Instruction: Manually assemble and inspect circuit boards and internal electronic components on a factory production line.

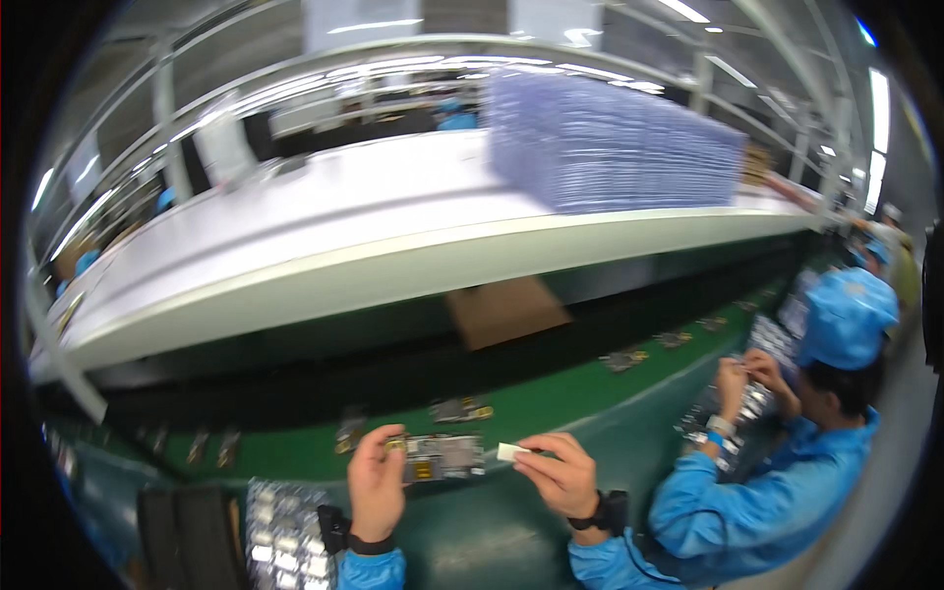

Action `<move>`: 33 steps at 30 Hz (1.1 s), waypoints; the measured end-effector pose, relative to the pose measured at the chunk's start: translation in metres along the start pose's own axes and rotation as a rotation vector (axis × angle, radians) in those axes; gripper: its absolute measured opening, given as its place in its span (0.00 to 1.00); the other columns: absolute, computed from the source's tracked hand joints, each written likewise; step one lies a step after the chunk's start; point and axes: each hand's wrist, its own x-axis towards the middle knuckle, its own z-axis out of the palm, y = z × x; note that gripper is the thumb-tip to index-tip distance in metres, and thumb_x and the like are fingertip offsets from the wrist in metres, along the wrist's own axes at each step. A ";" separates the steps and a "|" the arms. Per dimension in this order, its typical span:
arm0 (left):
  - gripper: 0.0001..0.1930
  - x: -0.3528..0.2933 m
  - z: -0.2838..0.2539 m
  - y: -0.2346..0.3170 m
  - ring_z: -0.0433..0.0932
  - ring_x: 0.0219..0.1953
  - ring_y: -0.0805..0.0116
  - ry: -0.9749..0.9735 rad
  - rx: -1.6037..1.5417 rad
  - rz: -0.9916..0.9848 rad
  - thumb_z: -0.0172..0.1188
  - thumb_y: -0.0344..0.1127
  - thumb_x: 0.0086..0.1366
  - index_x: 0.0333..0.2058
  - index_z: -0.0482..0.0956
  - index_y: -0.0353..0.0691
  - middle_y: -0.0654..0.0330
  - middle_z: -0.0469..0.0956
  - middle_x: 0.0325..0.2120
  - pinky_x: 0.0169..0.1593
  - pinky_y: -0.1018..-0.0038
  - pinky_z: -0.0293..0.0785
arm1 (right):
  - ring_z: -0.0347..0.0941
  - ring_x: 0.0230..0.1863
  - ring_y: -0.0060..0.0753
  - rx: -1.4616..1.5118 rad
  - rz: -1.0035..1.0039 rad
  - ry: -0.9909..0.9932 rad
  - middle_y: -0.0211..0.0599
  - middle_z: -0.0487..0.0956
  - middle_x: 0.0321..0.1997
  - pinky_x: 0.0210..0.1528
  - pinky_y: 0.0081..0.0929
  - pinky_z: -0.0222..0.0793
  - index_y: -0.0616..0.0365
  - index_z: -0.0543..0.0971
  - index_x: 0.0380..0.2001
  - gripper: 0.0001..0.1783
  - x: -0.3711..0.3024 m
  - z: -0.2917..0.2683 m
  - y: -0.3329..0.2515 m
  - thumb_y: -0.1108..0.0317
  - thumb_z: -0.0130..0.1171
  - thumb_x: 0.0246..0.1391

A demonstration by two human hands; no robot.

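Observation:
My left hand (pixel 377 489) grips the left end of a circuit board (pixel 447 458), which has grey and yellow parts on it. The board is held up in front of the green belt. To its right, my right hand (pixel 559 476) pinches a small flat off-white piece (pixel 509 451) between thumb and fingertips. That piece points toward the board's right end, with a narrow gap between them. What the piece is made of, I cannot tell.
Similar boards (pixel 459 409) lie along the green belt (pixel 551 393). Lower left are a tray of small parts (pixel 285 541) and a dark box (pixel 192 536). Bluish clear plastic trays (pixel 629 143) are stacked on the white shelf (pixel 374 187) above. A co-worker in blue (pixel 767 501) works at right.

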 end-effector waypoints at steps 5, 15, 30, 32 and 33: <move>0.17 -0.041 0.007 0.041 0.77 0.56 0.64 -0.085 -0.219 0.070 0.47 0.21 0.74 0.60 0.65 0.28 0.45 0.77 0.53 0.62 0.69 0.71 | 0.80 0.42 0.34 0.049 -0.362 -0.162 0.29 0.85 0.44 0.48 0.36 0.76 0.50 0.88 0.40 0.16 0.051 0.013 -0.059 0.74 0.73 0.43; 0.18 -0.059 0.006 0.062 0.78 0.54 0.62 -0.070 -0.205 0.049 0.50 0.23 0.74 0.60 0.66 0.25 0.42 0.78 0.53 0.60 0.68 0.74 | 0.75 0.42 0.29 0.084 -0.259 -0.155 0.24 0.86 0.43 0.55 0.36 0.75 0.48 0.90 0.36 0.16 0.040 0.036 -0.069 0.74 0.75 0.40; 0.18 -0.045 0.012 0.039 0.80 0.52 0.60 -0.041 -0.107 0.074 0.49 0.18 0.71 0.58 0.69 0.26 0.41 0.78 0.52 0.57 0.66 0.76 | 0.77 0.40 0.29 0.121 -0.198 -0.170 0.26 0.85 0.43 0.59 0.38 0.73 0.46 0.89 0.38 0.18 0.041 0.038 -0.054 0.71 0.79 0.38; 0.18 -0.035 0.010 0.035 0.81 0.50 0.61 -0.097 0.083 0.164 0.50 0.17 0.69 0.56 0.73 0.29 0.45 0.79 0.51 0.53 0.69 0.78 | 0.79 0.40 0.31 0.141 -0.185 -0.181 0.28 0.85 0.42 0.57 0.39 0.75 0.48 0.88 0.38 0.19 0.043 0.037 -0.056 0.71 0.79 0.38; 0.18 -0.031 0.011 0.033 0.83 0.48 0.62 -0.143 0.277 0.252 0.52 0.15 0.67 0.54 0.77 0.32 0.48 0.81 0.50 0.49 0.72 0.79 | 0.80 0.40 0.33 0.168 -0.172 -0.195 0.31 0.85 0.42 0.56 0.40 0.77 0.50 0.88 0.38 0.19 0.044 0.037 -0.057 0.72 0.79 0.38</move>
